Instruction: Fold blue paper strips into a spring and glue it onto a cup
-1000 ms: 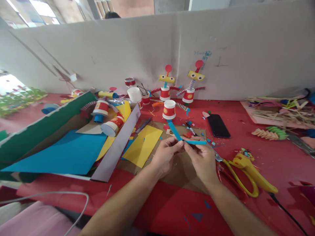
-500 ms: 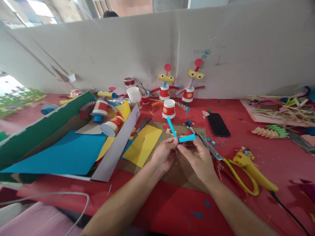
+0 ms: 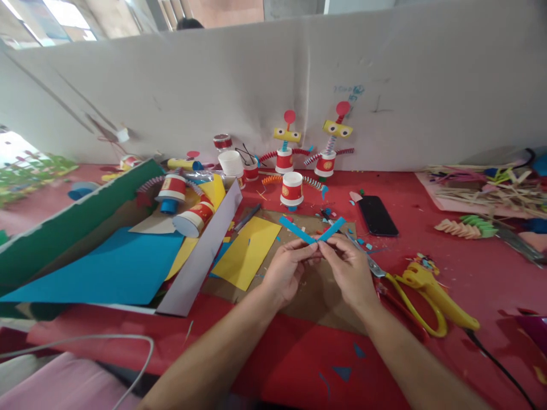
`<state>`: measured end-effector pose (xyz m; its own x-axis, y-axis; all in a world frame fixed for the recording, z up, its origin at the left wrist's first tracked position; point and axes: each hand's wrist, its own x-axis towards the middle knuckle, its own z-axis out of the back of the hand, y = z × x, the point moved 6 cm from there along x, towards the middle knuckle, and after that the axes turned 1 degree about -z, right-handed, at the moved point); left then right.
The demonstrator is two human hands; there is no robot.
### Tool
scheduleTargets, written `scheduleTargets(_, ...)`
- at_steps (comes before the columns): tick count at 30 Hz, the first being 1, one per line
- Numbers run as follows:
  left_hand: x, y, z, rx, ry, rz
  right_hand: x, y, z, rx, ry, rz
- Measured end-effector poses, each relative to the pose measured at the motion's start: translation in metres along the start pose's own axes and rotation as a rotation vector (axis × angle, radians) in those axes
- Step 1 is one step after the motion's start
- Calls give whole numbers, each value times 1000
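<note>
L hand (image 3: 289, 272) and R hand (image 3: 349, 276) meet above the cardboard mat (image 3: 314, 299), thumbs nearly touching. Each pinches the blue paper strips (image 3: 298, 230) btwn thumb & fingers, at the low pt of a V; one arm slants up-L, the other up-R. Fingertips hide the join, so can't tell if it's 1 folded pc or 2. Strips are in the air, just this side of the headless cup figure (image 3: 292, 189), which stands upright w/ an orange coil arm & a striped one. Behind it, nr the wall, 2 cup robots (image 3: 284, 161) w/ yellow heads. Yellow paper (image 3: 248, 253) lies L of the hands, partly on the mat; open box (image 3: 85, 212) w/ blue sheet (image 3: 111, 266) further L. On R: scissors (image 3: 375, 267), glue gun (image 3: 444, 296) just beside; phone (image 3: 378, 216) lies flat beyond, on red tabletop (image 3: 410, 199).
</note>
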<state>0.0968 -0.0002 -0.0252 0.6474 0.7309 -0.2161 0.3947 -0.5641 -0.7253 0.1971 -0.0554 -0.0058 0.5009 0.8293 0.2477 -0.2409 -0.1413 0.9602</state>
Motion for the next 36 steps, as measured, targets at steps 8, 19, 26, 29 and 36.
scheduleTargets(8,-2,-1,4,174,-61,3,6,-4,5,24,42,-90)
scheduleTargets(19,3,-1,7,123,-90,-73,4,-12,-1,155,30,-243)
scheduleTargets(26,0,-1,-2,94,-15,-101,7,-19,6,201,-21,-275)
scheduleTargets(29,0,0,-1,123,-18,-104,8,-18,8,186,-31,-270)
scheduleTargets(36,3,-1,2,226,-17,-143,6,-16,5,177,-13,-258)
